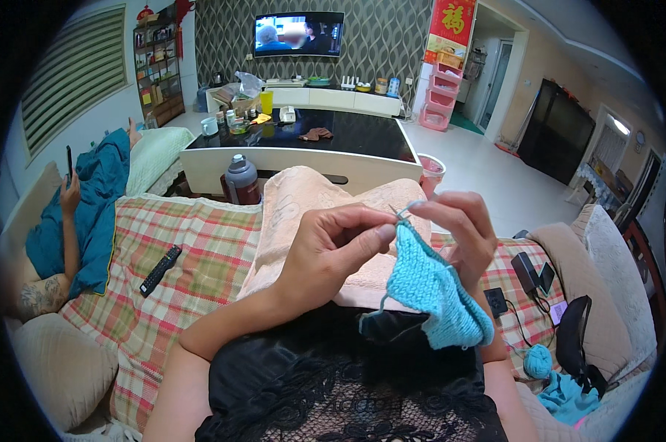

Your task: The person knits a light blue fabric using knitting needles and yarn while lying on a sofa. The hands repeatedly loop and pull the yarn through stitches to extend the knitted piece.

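Note:
A turquoise piece of knitting [432,295] hangs between my hands, in front of my chest. Closed in a pinch, my left hand [333,254] grips its upper left corner. My right hand [467,228] is curled at its upper right edge, the index finger and thumb near the stitches and a strand of yarn by the fingertip. A thin knitting needle tip [395,211] shows between the two hands; most of the needles is hidden by fingers and fabric. A loose yarn tail dangles at the left of the piece. The turquoise yarn ball [538,361] lies on the sofa to my right.
A peach towel [296,202] covers my legs. Beside it on the plaid cover lies a black remote [160,269]. Another person's arm [69,236] holds a phone at left. Ahead stand a grey jug [242,177] and a black-topped table [362,132]. Cables and a black pouch [571,339] lie right.

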Available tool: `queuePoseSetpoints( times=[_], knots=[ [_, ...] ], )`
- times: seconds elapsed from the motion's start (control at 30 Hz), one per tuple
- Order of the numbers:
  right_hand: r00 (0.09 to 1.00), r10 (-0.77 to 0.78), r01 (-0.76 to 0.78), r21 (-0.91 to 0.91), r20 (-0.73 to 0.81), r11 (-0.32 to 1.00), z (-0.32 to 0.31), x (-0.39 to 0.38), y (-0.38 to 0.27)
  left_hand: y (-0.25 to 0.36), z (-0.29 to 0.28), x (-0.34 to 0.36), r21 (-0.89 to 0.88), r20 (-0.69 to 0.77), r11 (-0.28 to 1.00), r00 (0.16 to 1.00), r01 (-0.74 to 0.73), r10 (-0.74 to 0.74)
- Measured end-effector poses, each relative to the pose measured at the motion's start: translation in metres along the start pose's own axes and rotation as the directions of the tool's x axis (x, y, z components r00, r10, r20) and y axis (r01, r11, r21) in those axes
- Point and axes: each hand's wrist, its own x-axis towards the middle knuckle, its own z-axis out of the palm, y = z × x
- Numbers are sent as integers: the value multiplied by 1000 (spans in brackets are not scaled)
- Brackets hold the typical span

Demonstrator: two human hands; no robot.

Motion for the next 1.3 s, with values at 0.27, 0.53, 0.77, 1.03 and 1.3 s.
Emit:
queuePoseSetpoints(
  times=[0.27, 0.53, 0.77, 1.03, 1.3],
  knots=[
    [1000, 4, -4, -52, 0, 999, -15, -11, -5, -3, -3, 5, -84, -12, 993, 996, -86, 85],
    [996, -76, 75, -16, -49, 997, -5, -5, -6, -10, 0, 5, 45, 78, 985, 984, -164, 160],
    [984, -161, 142, -211, -79, 967, -1, -7, -4, -5, 0, 5, 61, 28, 988, 990, -142, 140],
    [984, -175, 174, -59, -29, 983, -5, -15, 4, 0, -2, 5, -134, 26, 991, 1000, 8, -4],
    [987, -163, 162, -38, -9, 986, -6, -16, 1, -4, -5, 5, -149, 74, 988, 996, -27, 38]
  ],
)
